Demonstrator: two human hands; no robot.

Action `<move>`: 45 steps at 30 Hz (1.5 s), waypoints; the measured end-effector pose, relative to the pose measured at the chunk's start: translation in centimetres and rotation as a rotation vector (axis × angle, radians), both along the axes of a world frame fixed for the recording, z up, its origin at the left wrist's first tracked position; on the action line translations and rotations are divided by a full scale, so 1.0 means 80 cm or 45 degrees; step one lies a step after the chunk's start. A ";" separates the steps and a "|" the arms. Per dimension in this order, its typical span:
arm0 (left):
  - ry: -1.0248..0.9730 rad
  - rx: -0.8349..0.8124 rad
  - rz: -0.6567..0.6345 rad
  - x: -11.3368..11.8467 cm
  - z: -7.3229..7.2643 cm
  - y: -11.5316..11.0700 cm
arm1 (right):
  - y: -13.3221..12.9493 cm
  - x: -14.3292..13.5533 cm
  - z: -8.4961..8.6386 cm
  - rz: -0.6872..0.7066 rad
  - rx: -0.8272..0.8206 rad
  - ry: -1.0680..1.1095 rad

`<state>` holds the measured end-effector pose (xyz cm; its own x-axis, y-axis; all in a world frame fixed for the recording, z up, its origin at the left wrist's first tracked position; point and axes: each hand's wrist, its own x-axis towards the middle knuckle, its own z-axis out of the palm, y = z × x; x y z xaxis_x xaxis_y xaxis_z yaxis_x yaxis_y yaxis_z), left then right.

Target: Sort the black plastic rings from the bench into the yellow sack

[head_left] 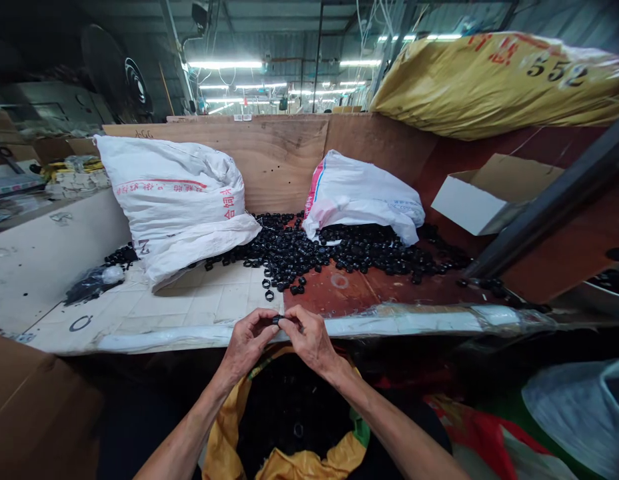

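Note:
A small black ring-like part point(277, 320) is pinched between my two hands at the front edge of the bench. My left hand point(250, 337) grips it from the left with thumb and fingers closed. From the other side, my right hand point(308, 335) holds it the same way. Below both hands, between my forearms, an open yellow sack point(227, 437) contains a dark mass of black pieces. Beyond my hands a heap of similar black rings point(289, 253) lies spread over the bench, with a few loose ones nearest to me.
Two white woven sacks point(184, 193) point(364, 190) rest on the bench against a wooden back board point(284, 157). At the right are a slanting metal bar point(544, 200), an open white carton point(469, 203) and a large yellow sack point(489, 87). A cardboard box point(34, 413) stands lower left.

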<state>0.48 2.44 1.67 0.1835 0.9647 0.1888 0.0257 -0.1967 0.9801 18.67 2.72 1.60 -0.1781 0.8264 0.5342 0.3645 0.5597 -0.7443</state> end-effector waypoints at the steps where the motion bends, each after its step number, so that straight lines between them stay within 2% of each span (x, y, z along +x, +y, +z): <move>1: -0.022 -0.013 -0.004 0.000 0.000 -0.003 | -0.003 -0.001 0.001 0.010 0.013 0.007; 4: -0.062 -0.053 -0.023 0.004 0.002 -0.011 | -0.010 -0.006 0.005 0.028 0.040 0.025; 9: 0.089 0.142 0.101 0.012 0.009 -0.020 | -0.017 -0.011 0.009 -0.049 -0.440 0.186; 11: 0.043 0.100 0.083 0.013 0.011 -0.021 | -0.019 -0.010 0.011 -0.034 -0.372 0.194; 14: -0.127 -0.111 -0.015 0.014 0.010 -0.022 | -0.022 -0.007 0.014 -0.041 -0.071 0.147; 15: -0.133 -0.130 -0.021 0.015 0.009 -0.022 | -0.023 -0.008 0.014 -0.040 -0.071 0.152; 17: -0.019 -0.025 0.025 0.014 0.003 -0.025 | -0.028 -0.012 0.012 -0.034 -0.275 0.252; 20: 0.265 0.343 0.089 0.008 -0.006 -0.033 | -0.036 -0.017 0.007 0.048 -0.753 0.503; 22: 0.399 0.534 -0.016 -0.002 -0.005 -0.038 | -0.039 -0.012 0.005 0.171 -0.955 0.522; 23: 0.455 0.565 -0.109 -0.007 -0.001 -0.038 | -0.037 -0.007 0.006 0.214 -0.972 0.442; 24: 0.507 0.549 -0.201 -0.012 0.004 -0.036 | -0.032 -0.001 0.008 0.213 -0.913 0.318; 26: 0.617 0.424 -0.277 -0.019 0.016 -0.021 | -0.013 0.012 0.012 0.055 -0.589 0.017; 28: 0.721 0.312 -0.069 -0.018 0.025 0.007 | 0.017 0.020 0.016 -0.194 -0.228 -0.243; 29: 0.806 0.277 0.123 -0.015 0.027 0.024 | 0.034 0.021 0.017 -0.293 -0.143 -0.366; 30: 0.895 0.247 0.296 -0.010 0.026 0.041 | 0.050 0.020 0.017 -0.363 -0.128 -0.491; 32: 1.055 0.245 0.448 0.000 0.019 0.071 | 0.076 0.014 0.013 -0.411 -0.170 -0.715; 35: 1.160 0.295 0.440 0.010 0.005 0.094 | 0.093 0.004 0.004 -0.430 -0.216 -0.880; 39: 1.072 0.410 0.390 0.009 -0.007 0.093 | 0.092 0.005 -0.006 -0.365 -0.142 -0.700; 42: 0.946 0.536 0.330 0.006 -0.010 0.091 | 0.093 0.013 -0.010 -0.164 -0.140 -0.334; 45: 0.789 0.634 0.268 0.005 -0.013 0.092 | 0.095 0.020 -0.010 -0.001 -0.290 0.047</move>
